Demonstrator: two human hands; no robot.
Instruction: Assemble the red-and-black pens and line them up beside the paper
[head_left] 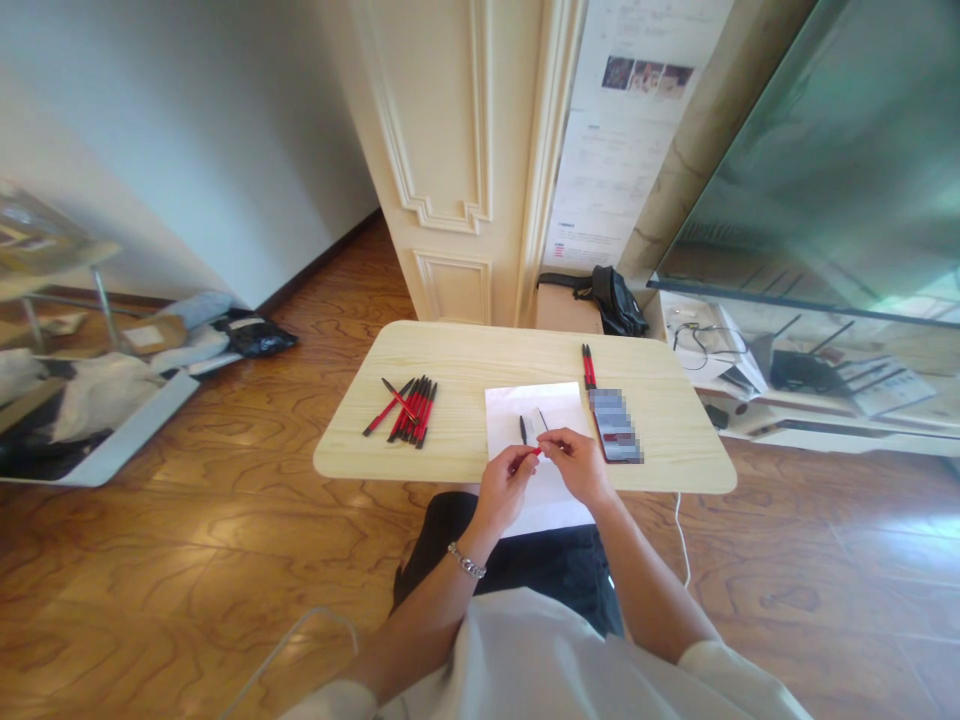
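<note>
Two-handed work at a pale bench [457,360], seen from above. The left hand [504,485] and the right hand [577,465] meet over a sheet of white paper [504,410], the fingers of each closed in a pinch on a small red piece [537,451]; the exact contact is partly hidden by the fingertips. Holding it from both sides presumably steadies so slight a part and lets one end be turned or pulled against the other. On the paper, just beyond the fingers, lie a black piece [523,430] and a thin dark rod [544,419], probably kept there because small parts show clearly on white and stay within short reach. A loose bundle of red-and-black pens [412,415] lies well apart to the left, one pen resting across others; two more pens [589,368] lie side by side at right, near a phone-like object [613,428]. This spacing likely leaves the middle free for both hands.
</note>
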